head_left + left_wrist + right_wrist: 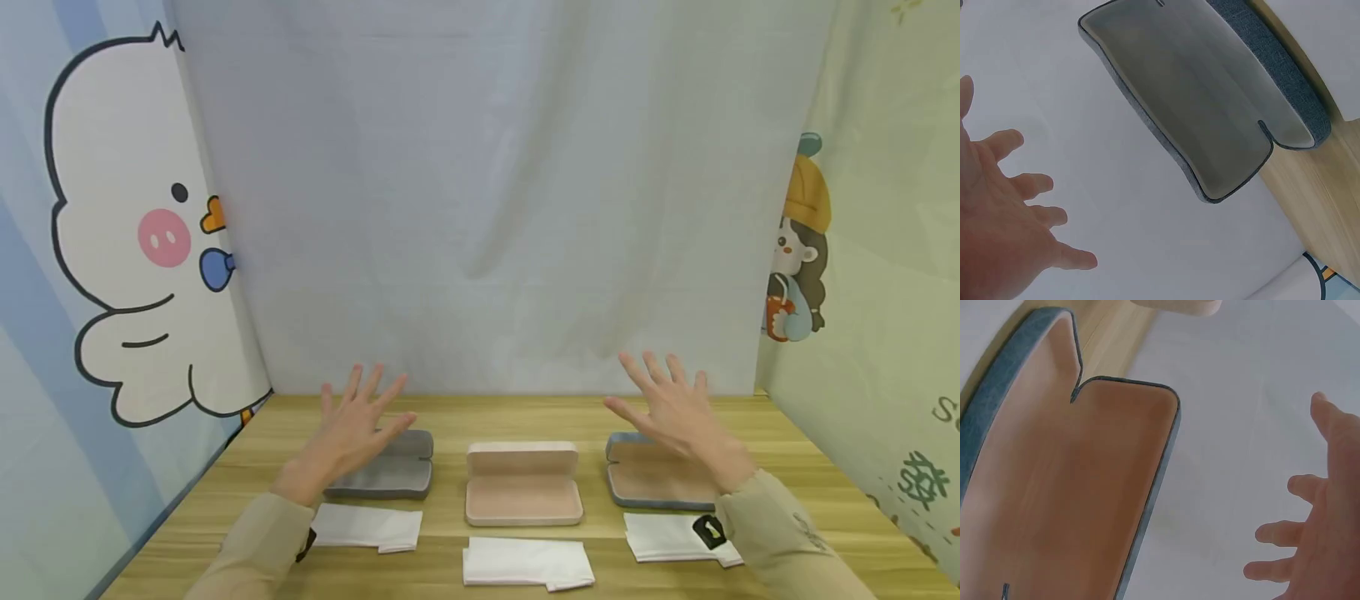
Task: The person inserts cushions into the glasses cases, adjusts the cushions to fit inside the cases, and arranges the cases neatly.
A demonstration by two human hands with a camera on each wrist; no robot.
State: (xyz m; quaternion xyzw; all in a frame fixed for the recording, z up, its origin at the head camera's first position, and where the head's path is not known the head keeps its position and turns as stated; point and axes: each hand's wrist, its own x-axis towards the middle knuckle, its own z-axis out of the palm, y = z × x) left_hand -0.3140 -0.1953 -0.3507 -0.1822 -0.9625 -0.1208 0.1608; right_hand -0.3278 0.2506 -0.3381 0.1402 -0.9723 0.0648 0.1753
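Observation:
Both hands are raised with spread fingers and hold nothing. My left hand [352,429] overlaps the grey glasses case [386,477] in the head view; the left wrist view shows that opened case [1191,100] apart from the fingers. On the other side, my right hand [678,417] hovers over the blue glasses case [652,482], whose tan lining [1079,475] fills much of the right wrist view. Between them a pale pink glasses case [523,496] stands with its lid up. All three cases look bare inside where visible.
Folded white cloths lie in front of the cases: one at left [367,527], another in the middle [527,562], a third at right [667,537], partly behind the right sleeve. The wooden table [450,417] ends at a pale curtain [480,208], with printed side curtains on either side.

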